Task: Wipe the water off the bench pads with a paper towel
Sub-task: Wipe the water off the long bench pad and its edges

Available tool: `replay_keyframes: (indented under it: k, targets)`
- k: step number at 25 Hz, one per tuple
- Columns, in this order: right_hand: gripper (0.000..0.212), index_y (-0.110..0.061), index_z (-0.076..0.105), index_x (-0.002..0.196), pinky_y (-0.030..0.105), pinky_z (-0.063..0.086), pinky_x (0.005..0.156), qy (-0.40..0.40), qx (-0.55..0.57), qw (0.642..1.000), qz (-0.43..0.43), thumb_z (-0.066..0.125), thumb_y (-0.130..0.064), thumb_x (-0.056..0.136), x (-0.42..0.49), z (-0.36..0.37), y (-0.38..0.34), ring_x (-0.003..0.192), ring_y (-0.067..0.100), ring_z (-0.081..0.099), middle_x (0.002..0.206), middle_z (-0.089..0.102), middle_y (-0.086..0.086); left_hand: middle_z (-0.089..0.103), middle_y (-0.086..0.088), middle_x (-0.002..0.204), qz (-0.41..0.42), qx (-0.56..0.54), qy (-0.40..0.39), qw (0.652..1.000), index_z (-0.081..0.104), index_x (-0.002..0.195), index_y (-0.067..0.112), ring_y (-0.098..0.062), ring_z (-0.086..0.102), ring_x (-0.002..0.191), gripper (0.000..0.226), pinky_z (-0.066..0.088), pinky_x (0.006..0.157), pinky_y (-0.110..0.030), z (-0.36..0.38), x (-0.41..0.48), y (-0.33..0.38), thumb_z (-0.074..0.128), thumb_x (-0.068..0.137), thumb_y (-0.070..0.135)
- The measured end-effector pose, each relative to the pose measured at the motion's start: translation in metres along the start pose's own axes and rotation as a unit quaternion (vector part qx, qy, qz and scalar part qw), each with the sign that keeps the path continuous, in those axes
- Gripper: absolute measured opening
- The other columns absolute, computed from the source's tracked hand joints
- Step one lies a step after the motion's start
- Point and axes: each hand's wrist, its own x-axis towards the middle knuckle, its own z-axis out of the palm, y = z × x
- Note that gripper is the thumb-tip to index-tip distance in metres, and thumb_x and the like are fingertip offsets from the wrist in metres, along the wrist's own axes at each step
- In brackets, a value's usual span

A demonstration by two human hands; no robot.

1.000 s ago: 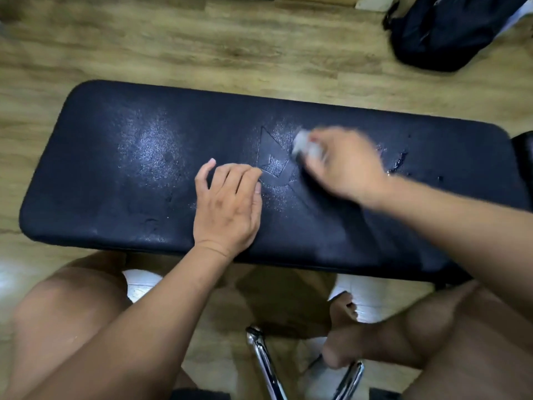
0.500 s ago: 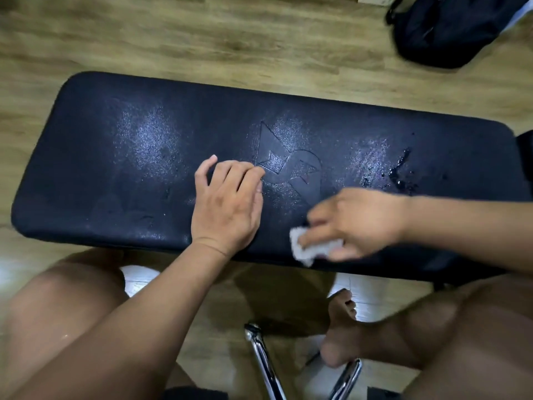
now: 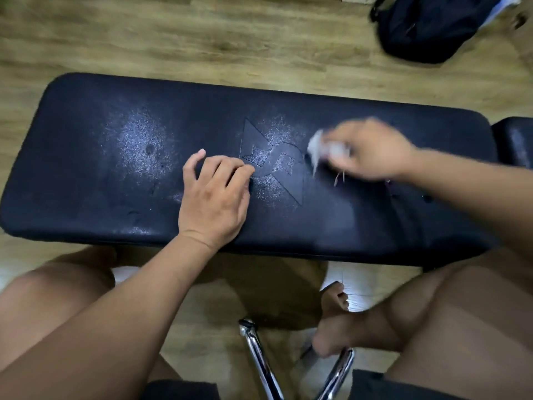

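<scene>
Across the middle of the view lies the long black bench pad (image 3: 95,174), running from 9 o'clock to 3 o'clock over a wooden floor (image 3: 202,39). The left hand (image 3: 215,197) rests palm-down on the pad just below centre, its thumb spread out toward 11 o'clock and the other fingers bent and held close together, their tips touching the edge of the embossed logo (image 3: 277,166). At about 2 o'clock from that hand, the right hand (image 3: 372,151) is blurred; its fingers are curled around a crumpled white paper towel (image 3: 317,147), which sticks out from the hand toward 9 o'clock and sits against the pad just right of the logo. How tightly the fingers clamp it cannot be told through the blur. Fine wet sheen shows on the pad at 10 o'clock from the left hand and around the logo, and a few dark droplets (image 3: 427,197) lie at 4 o'clock from the right hand. A second pad (image 3: 516,142) begins at the 3 o'clock edge. A dark backpack (image 3: 427,27) lies on the floor at 1 o'clock. Bare knees, a bare foot (image 3: 334,321) and chrome frame tubes (image 3: 259,356) fill the 6 o'clock side.
</scene>
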Motion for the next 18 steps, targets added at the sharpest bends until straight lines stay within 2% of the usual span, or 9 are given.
replay_keyframes:
  k: [2, 3, 7, 9, 11, 13, 14, 15, 18]
  targets:
    - [0.034, -0.027, 0.063, 0.110, 0.040, 0.053, 0.079, 0.059, 0.051, 0.951, 0.300, 0.038, -0.044, 0.094, 0.021, -0.007, 0.028, 0.096, 0.037, 0.064, 0.102, 0.069, 0.012, 0.065, 0.001, 0.105, 0.035, 0.022, -0.015, 0.999, 0.066, 0.103, 0.018, -0.026, 0.060, 0.100, 0.022, 0.029, 0.108, -0.053, -0.005, 0.005, 0.005, 0.049, 0.089, 0.016]
    - [0.039, -0.026, 0.063, 0.110, 0.040, 0.054, 0.078, 0.075, 0.048, 0.946, 0.312, 0.035, -0.048, 0.094, 0.019, -0.003, 0.020, 0.094, 0.037, 0.065, 0.101, 0.070, 0.013, 0.065, 0.000, 0.105, 0.048, 0.026, -0.015, 0.998, 0.066, 0.103, 0.017, -0.027, 0.060, 0.100, 0.023, 0.028, 0.108, -0.056, -0.006, 0.012, 0.012, 0.051, 0.086, 0.016]
    - [0.028, -0.030, 0.060, 0.096, 0.028, 0.046, 0.046, -0.084, 0.113, 0.977, -0.159, 0.043, -0.047, 0.082, -0.059, 0.020, -0.079, 0.059, 0.025, 0.065, 0.075, 0.065, -0.002, 0.062, 0.002, 0.108, -0.029, -0.055, 0.016, 0.998, 0.063, 0.106, 0.019, -0.023, 0.057, 0.102, 0.027, 0.024, 0.110, -0.056, -0.004, 0.024, 0.062, 0.055, 0.080, 0.016]
    - [0.030, -0.032, 0.065, 0.100, 0.028, 0.046, 0.046, -0.090, 0.046, 0.968, -0.230, 0.044, -0.045, 0.083, -0.059, 0.014, -0.048, 0.059, 0.022, 0.064, 0.077, 0.064, -0.006, 0.062, 0.002, 0.110, -0.027, -0.076, -0.002, 0.997, 0.062, 0.107, 0.018, -0.023, 0.057, 0.104, 0.027, 0.023, 0.111, -0.056, 0.002, 0.009, 0.076, 0.053, 0.082, 0.017]
    - [0.029, -0.033, 0.067, 0.103, 0.031, 0.052, 0.060, 0.021, 0.046, 0.999, -0.004, 0.043, -0.043, 0.090, -0.017, -0.008, 0.003, 0.072, 0.022, 0.068, 0.089, 0.069, -0.009, 0.061, 0.001, 0.111, -0.026, -0.068, -0.031, 0.997, 0.062, 0.107, 0.016, -0.024, 0.057, 0.104, 0.025, 0.022, 0.112, -0.055, 0.007, -0.002, 0.073, 0.051, 0.084, 0.018]
    - [0.029, -0.030, 0.065, 0.110, 0.035, 0.051, 0.070, 0.063, 0.059, 0.953, 0.289, 0.044, -0.042, 0.094, 0.013, -0.016, 0.051, 0.085, 0.035, 0.067, 0.095, 0.071, 0.008, 0.061, 0.000, 0.110, -0.029, -0.055, -0.045, 0.997, 0.061, 0.106, 0.016, -0.023, 0.057, 0.104, 0.024, 0.022, 0.113, -0.052, 0.010, -0.003, 0.071, 0.050, 0.085, 0.019]
    - [0.031, -0.029, 0.064, 0.109, 0.037, 0.050, 0.070, 0.074, 0.034, 0.941, 0.327, 0.042, -0.044, 0.094, 0.012, -0.006, 0.060, 0.086, 0.037, 0.065, 0.095, 0.070, 0.013, 0.061, 0.000, 0.110, -0.025, -0.048, -0.048, 0.997, 0.061, 0.106, 0.016, -0.023, 0.056, 0.104, 0.025, 0.023, 0.114, -0.051, 0.011, -0.002, 0.072, 0.050, 0.084, 0.020]
    - [0.034, -0.029, 0.063, 0.107, 0.037, 0.050, 0.068, 0.089, 0.021, 0.949, 0.301, 0.038, -0.047, 0.093, 0.004, 0.000, 0.049, 0.084, 0.037, 0.065, 0.092, 0.069, 0.012, 0.061, 0.001, 0.109, -0.022, -0.045, -0.051, 0.997, 0.061, 0.106, 0.016, -0.022, 0.056, 0.104, 0.026, 0.023, 0.114, -0.051, 0.012, -0.001, 0.074, 0.050, 0.083, 0.020]
    - [0.029, -0.031, 0.061, 0.101, 0.029, 0.047, 0.052, -0.016, 0.076, 0.992, -0.096, 0.039, -0.046, 0.088, -0.053, 0.019, -0.019, 0.069, 0.024, 0.063, 0.079, 0.063, -0.002, 0.060, 0.001, 0.109, -0.009, -0.047, -0.041, 0.998, 0.060, 0.108, 0.017, -0.020, 0.055, 0.105, 0.028, 0.024, 0.114, -0.048, 0.015, -0.004, 0.073, 0.051, 0.081, 0.021]
